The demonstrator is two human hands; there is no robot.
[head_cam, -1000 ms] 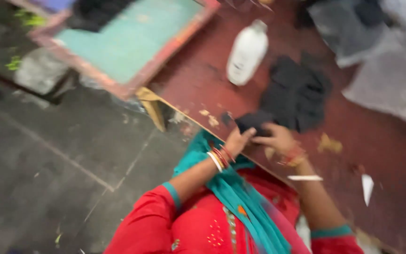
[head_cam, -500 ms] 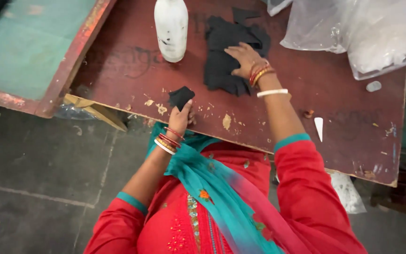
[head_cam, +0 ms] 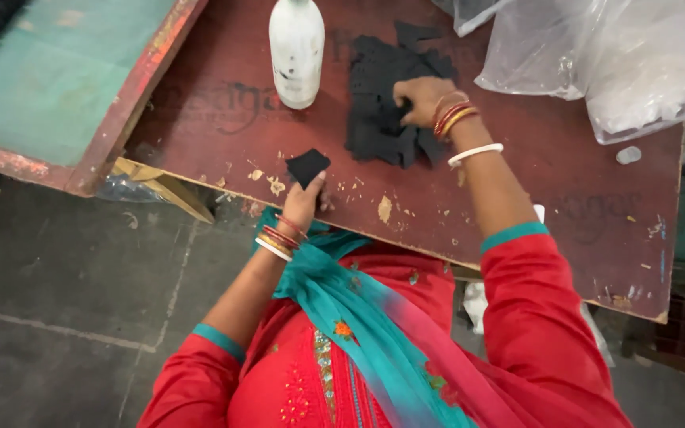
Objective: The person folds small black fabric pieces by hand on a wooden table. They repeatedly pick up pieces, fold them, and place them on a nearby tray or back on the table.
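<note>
My left hand (head_cam: pixel 305 202) pinches a small black piece of material (head_cam: pixel 308 166) at the near edge of the dark red table (head_cam: pixel 564 198). My right hand (head_cam: pixel 420 98) reaches further out and rests on a pile of similar black pieces (head_cam: pixel 378 119), fingers curled around some of them. Both wrists carry bangles, and red sleeves with teal cuffs cover my arms. A white bottle (head_cam: pixel 296 49) stands upright just left of the pile.
Clear plastic bags (head_cam: pixel 612 55) lie at the table's far right. A teal-topped bench with a red edge (head_cam: pixel 57 79) adjoins the table on the left. Grey concrete floor (head_cam: pixel 57 301) lies below. Paint is chipped along the table's near edge.
The camera view has swung and steadied over the table. My right hand moved from beside the left out to the black pile. My left hand keeps hold of the small black piece.
</note>
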